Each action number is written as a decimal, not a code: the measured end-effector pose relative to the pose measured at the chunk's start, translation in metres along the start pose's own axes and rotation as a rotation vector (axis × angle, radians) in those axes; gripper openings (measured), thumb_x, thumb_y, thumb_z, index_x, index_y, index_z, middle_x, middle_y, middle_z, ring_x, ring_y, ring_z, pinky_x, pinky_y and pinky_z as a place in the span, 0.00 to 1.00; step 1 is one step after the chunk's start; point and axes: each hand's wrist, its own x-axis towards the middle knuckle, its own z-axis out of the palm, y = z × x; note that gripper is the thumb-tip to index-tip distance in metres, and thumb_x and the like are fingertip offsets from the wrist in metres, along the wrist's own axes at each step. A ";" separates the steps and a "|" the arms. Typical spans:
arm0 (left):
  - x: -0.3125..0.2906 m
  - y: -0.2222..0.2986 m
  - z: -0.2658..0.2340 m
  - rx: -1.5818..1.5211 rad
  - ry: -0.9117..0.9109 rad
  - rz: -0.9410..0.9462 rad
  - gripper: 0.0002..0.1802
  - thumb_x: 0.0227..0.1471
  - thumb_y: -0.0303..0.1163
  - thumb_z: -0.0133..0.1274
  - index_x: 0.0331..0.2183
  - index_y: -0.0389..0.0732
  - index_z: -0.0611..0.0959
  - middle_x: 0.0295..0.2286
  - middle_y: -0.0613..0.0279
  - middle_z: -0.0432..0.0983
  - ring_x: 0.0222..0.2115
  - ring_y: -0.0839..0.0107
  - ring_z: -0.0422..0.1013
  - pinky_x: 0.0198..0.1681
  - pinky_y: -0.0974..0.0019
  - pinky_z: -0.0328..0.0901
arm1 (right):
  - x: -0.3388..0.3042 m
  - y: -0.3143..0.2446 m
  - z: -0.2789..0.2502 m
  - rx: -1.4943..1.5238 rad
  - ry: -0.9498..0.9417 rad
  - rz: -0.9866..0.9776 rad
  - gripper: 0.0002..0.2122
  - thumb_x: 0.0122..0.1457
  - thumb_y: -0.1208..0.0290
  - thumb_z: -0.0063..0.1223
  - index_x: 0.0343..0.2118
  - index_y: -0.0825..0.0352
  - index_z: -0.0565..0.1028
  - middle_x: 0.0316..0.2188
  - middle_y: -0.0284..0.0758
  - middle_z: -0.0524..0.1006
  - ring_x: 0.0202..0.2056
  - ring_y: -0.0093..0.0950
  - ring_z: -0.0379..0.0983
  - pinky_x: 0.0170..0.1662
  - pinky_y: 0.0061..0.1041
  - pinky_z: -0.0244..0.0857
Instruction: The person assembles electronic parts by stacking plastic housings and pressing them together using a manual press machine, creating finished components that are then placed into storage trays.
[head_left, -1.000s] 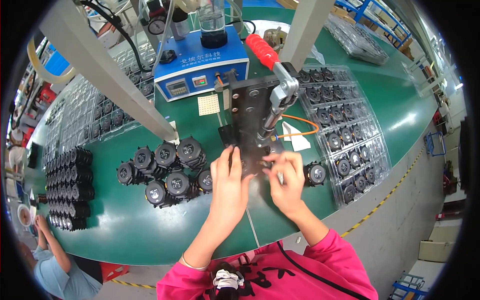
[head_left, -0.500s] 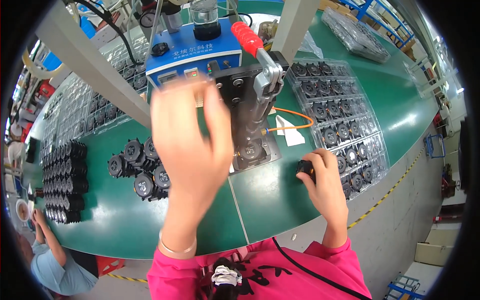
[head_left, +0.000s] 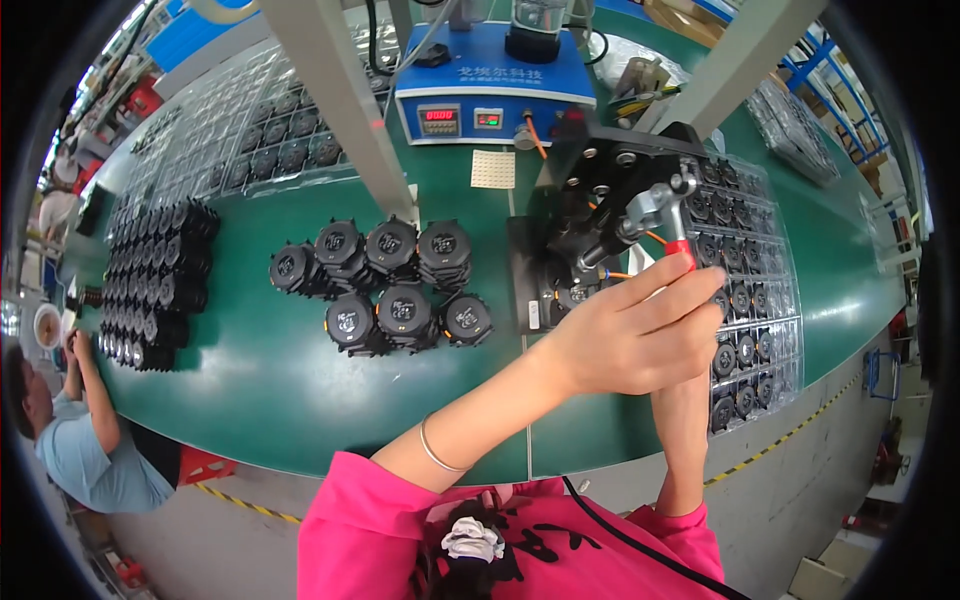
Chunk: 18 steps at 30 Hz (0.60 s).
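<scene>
My left hand (head_left: 650, 330) is closed around the red handle (head_left: 678, 247) of a metal toggle clamp (head_left: 655, 208). The clamp belongs to a black press fixture (head_left: 620, 150); under its plunger a round black watch case (head_left: 575, 292) sits on the base. The left hand and wrist cross in front of my right arm. Of my right hand only the wrist and forearm (head_left: 682, 440) show. Its fingers are hidden, so whether they hold anything cannot be told. To the left of the fixture, short stacks of round black watch cases (head_left: 405, 310) stand on the green table (head_left: 270, 400).
Behind stands a blue tester box (head_left: 495, 85) with a lit display. Clear trays (head_left: 780, 330) of watch cases lie at right, more trays (head_left: 290, 150) at far left. Rows of black parts (head_left: 160, 285) stand at left. A metal post (head_left: 340, 110) rises mid-table. A co-worker (head_left: 100, 440) sits at left.
My left hand has moved right onto the clamp handle, which has swung from pointing up to lower right. My right hand, earlier holding a black watch case, is now hidden. The view has shifted.
</scene>
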 end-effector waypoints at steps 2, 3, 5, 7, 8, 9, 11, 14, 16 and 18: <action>-0.005 0.003 -0.010 -0.014 -0.052 -0.096 0.12 0.47 0.29 0.55 0.37 0.48 0.76 0.43 0.66 0.72 0.51 0.61 0.68 0.59 0.50 0.58 | 0.004 -0.009 0.007 0.063 -0.020 0.023 0.19 0.55 0.78 0.49 0.52 0.71 0.68 0.50 0.44 0.68 0.50 0.43 0.63 0.52 0.40 0.59; 0.002 0.008 -0.012 -0.077 -0.072 -0.165 0.13 0.47 0.30 0.55 0.39 0.49 0.77 0.46 0.65 0.72 0.53 0.62 0.67 0.60 0.49 0.56 | 0.006 -0.011 -0.001 -0.026 0.005 -0.013 0.19 0.56 0.76 0.49 0.52 0.71 0.68 0.51 0.45 0.67 0.50 0.45 0.63 0.52 0.42 0.58; 0.002 0.019 -0.025 -0.095 -0.084 -0.189 0.18 0.47 0.31 0.54 0.43 0.46 0.77 0.52 0.63 0.69 0.53 0.62 0.65 0.60 0.49 0.54 | -0.002 -0.017 -0.007 -0.266 0.131 -0.010 0.20 0.56 0.69 0.50 0.52 0.70 0.68 0.51 0.44 0.68 0.51 0.49 0.62 0.52 0.44 0.56; -0.020 0.035 -0.056 -0.054 -0.016 -0.228 0.20 0.45 0.30 0.55 0.44 0.42 0.77 0.52 0.63 0.69 0.51 0.66 0.65 0.55 0.54 0.61 | 0.000 -0.026 0.002 -0.222 0.201 -0.143 0.17 0.54 0.71 0.54 0.47 0.69 0.70 0.48 0.44 0.70 0.50 0.47 0.63 0.50 0.42 0.56; -0.032 0.044 -0.070 -0.070 0.014 -0.213 0.20 0.44 0.29 0.57 0.43 0.41 0.78 0.48 0.65 0.72 0.46 0.68 0.68 0.51 0.59 0.65 | 0.001 -0.039 0.003 -0.049 0.238 -0.200 0.15 0.51 0.74 0.58 0.42 0.68 0.72 0.45 0.43 0.71 0.48 0.45 0.64 0.49 0.41 0.56; -0.036 0.051 -0.092 -0.130 -0.044 -0.244 0.16 0.44 0.30 0.59 0.39 0.42 0.81 0.45 0.67 0.73 0.43 0.69 0.69 0.49 0.61 0.67 | 0.001 -0.050 0.007 0.115 0.219 -0.257 0.15 0.47 0.78 0.61 0.39 0.67 0.72 0.43 0.43 0.72 0.46 0.44 0.66 0.48 0.40 0.57; -0.054 0.058 -0.122 -0.068 -0.042 -0.255 0.14 0.41 0.31 0.62 0.36 0.49 0.84 0.39 0.68 0.74 0.41 0.69 0.70 0.46 0.61 0.70 | 0.015 -0.074 0.020 0.293 0.098 -0.452 0.18 0.46 0.77 0.62 0.42 0.66 0.71 0.44 0.41 0.72 0.46 0.41 0.68 0.49 0.38 0.59; -0.081 0.066 -0.150 -0.069 0.063 -0.598 0.14 0.38 0.22 0.58 0.32 0.47 0.82 0.39 0.62 0.70 0.38 0.64 0.70 0.42 0.61 0.70 | 0.032 -0.109 0.055 0.303 -0.068 -0.506 0.30 0.46 0.72 0.64 0.53 0.67 0.63 0.52 0.43 0.66 0.54 0.43 0.62 0.56 0.44 0.51; -0.082 0.069 -0.159 0.019 0.068 -0.802 0.12 0.42 0.20 0.51 0.34 0.40 0.76 0.40 0.54 0.66 0.38 0.62 0.68 0.43 0.61 0.68 | 0.040 -0.119 0.072 0.331 -0.082 -0.474 0.31 0.46 0.72 0.64 0.54 0.67 0.62 0.51 0.41 0.68 0.53 0.41 0.63 0.58 0.44 0.46; -0.079 0.068 -0.165 0.005 0.041 -0.926 0.15 0.49 0.22 0.47 0.41 0.34 0.68 0.42 0.49 0.63 0.39 0.62 0.65 0.46 0.60 0.63 | 0.039 -0.116 0.080 0.337 -0.086 -0.485 0.32 0.44 0.73 0.65 0.53 0.66 0.63 0.50 0.40 0.69 0.52 0.40 0.64 0.58 0.42 0.46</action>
